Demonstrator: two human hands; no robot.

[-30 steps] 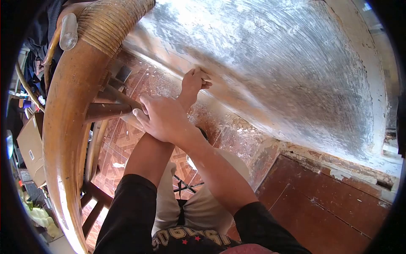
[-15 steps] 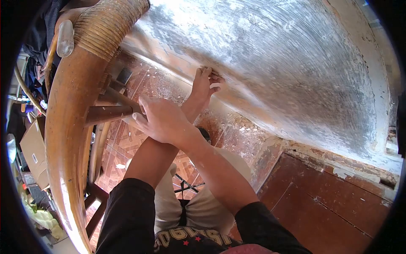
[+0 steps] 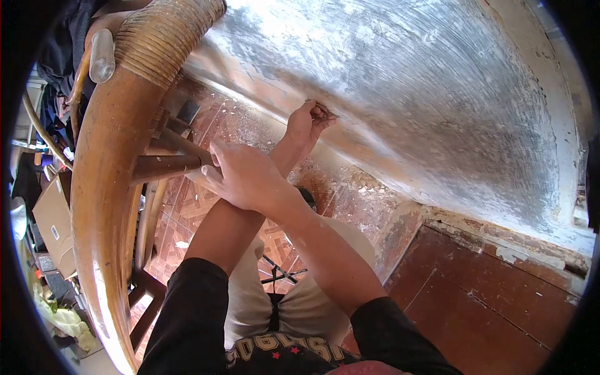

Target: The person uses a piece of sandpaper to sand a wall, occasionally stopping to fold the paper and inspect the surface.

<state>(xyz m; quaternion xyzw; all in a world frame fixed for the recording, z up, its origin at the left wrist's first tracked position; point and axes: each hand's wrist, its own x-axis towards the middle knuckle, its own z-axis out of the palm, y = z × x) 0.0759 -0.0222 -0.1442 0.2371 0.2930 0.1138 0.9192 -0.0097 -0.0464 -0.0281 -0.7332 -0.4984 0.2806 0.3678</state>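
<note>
L hand (image 3: 310, 122) reaches far fwd, fingers curled narrow on sth small pressed to the scraped wall (image 3: 425, 94) just above its bottom edge w/ the tiled floor (image 3: 187, 206); can't tell what it grips; R hand (image 3: 245, 176) crosses over L forearm, wrapped on a rung (image 3: 165, 167) of the rattan chair (image 3: 100, 187), prob. to brace; shirt lettering at bottom edge, not readable; box label (image 3: 55, 232) too small.

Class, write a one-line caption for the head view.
Left hand pressed against a scraped wall; right hand gripping a rattan chair's rung.
</note>
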